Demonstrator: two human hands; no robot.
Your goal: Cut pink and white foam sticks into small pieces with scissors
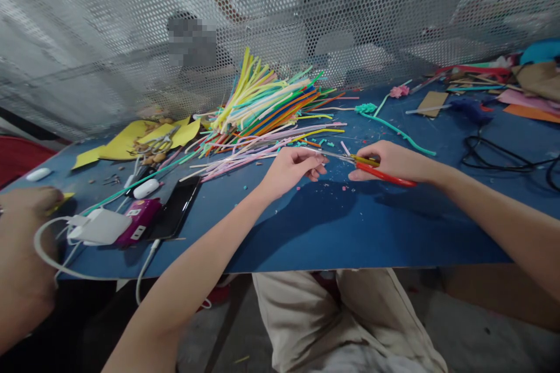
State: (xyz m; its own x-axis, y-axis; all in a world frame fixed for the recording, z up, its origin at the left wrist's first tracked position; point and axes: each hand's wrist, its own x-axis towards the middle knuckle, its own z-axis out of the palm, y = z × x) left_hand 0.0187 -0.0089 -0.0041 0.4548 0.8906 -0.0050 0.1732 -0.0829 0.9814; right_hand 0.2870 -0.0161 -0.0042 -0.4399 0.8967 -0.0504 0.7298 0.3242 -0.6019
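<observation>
My right hand (pixel 380 162) is closed round the handles of a pair of scissors (pixel 385 175), one handle red and the other yellowish. The blades point left and reach the fingertips of my left hand (pixel 298 164). Those fingers are pinched together; what they hold is too small and hidden to make out. Just behind my hands lie loose pink and white pipe cleaners (pixel 231 154) and small cut bits (pixel 324 143). A large bundle of multicoloured pipe cleaners (pixel 266 102) is piled farther back. Tiny pink scraps (pixel 344 188) dot the table between my hands.
On the blue table (pixel 306 239), a black phone (pixel 177 210), white charger (pixel 102 226) and cables lie left. Another person's arm (pixel 26 256) reaches in there. Yellow sheets (pixel 126 141), a turquoise twisted stem (pixel 402 131) and a black cord (pixel 494 157) lie around. Perforated metal stands behind.
</observation>
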